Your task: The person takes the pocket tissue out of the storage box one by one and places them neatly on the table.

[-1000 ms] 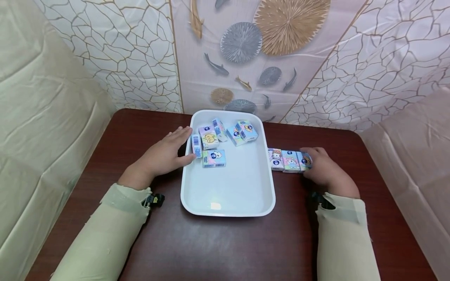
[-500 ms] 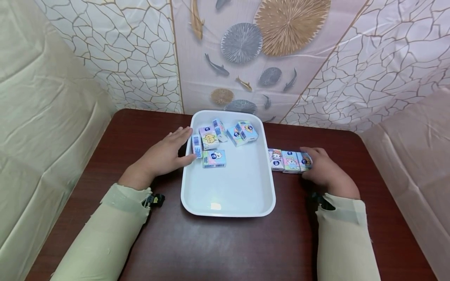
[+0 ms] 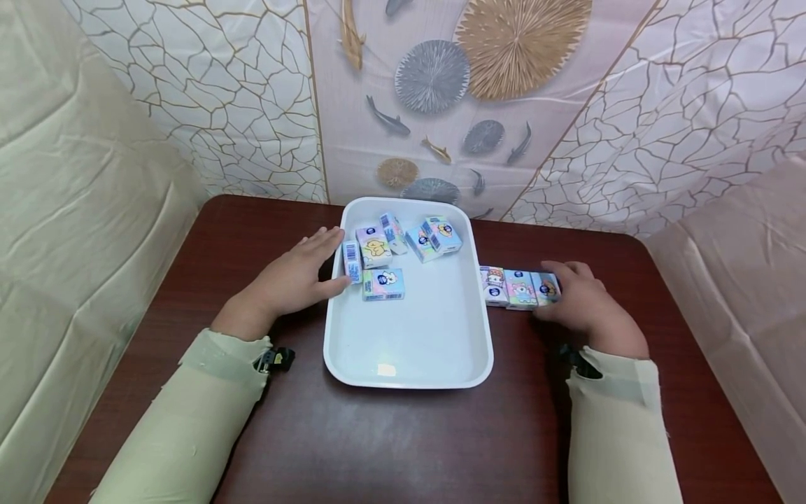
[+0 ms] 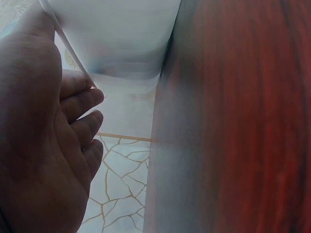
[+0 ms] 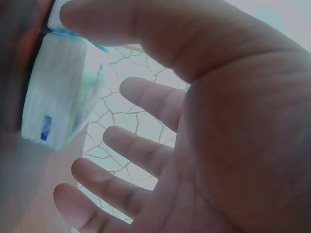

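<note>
My left hand (image 3: pixel 286 280) lies at the left rim of a white tray (image 3: pixel 409 350), its fingers extended and the thumb reaching over the rim. In the left wrist view, its fingers (image 4: pixel 85 128) are beside the tray's outer wall. Beyond the tray's right side, several small pastel tissue packs stand in a row on the table. My right hand (image 3: pixel 585 304) is around the outer end of that row, nearest the end tissue pack (image 3: pixel 546 288). The right wrist view shows the fingers (image 5: pixel 141 150) spread apart, with the thumb at the row's near side. Its palm faces a pack's pale end (image 5: pixel 53 92).
Inside the tray, several similar packs are loosely scattered toward the back left, including a blue one with a white character (image 3: pixel 384 285). Two overlap at the back right (image 3: pixel 443 234). The dark red-brown table (image 3: pixel 403 448) ends at a patterned backdrop (image 3: pixel 245 91).
My right hand has shifted slightly and its fingers have spread, showing more of the end tissue pack. The left hand, the tray and the packs inside look unchanged.
</note>
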`<control>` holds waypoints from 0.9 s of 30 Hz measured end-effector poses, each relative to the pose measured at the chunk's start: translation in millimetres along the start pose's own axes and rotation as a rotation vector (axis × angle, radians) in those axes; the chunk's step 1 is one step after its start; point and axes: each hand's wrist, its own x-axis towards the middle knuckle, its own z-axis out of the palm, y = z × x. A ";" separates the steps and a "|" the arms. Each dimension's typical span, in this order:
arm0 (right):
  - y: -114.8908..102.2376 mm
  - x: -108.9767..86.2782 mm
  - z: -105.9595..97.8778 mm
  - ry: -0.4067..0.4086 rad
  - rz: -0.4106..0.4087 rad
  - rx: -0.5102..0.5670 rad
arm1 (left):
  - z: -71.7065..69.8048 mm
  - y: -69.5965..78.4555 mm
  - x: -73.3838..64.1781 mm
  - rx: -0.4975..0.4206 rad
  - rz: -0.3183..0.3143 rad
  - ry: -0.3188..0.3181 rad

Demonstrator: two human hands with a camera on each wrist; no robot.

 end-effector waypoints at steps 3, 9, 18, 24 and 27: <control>-3.4 -2.3 -1.0 0.016 0.009 -0.004 | 0.2 -0.3 0.4 0.001 -0.001 0.001; -12.4 -9.4 -5.2 0.067 0.007 -0.017 | 0.7 -1.8 0.9 0.001 0.004 0.005; -28.9 -22.3 -14.7 0.125 -0.025 -0.022 | 1.8 -1.9 1.2 0.005 0.001 0.004; -36.8 -24.0 -16.2 0.127 -0.067 -0.021 | 1.9 -2.3 0.8 0.004 0.009 0.009; -43.2 -25.0 -16.6 0.119 -0.078 -0.011 | 1.8 -2.5 0.6 0.004 0.011 0.012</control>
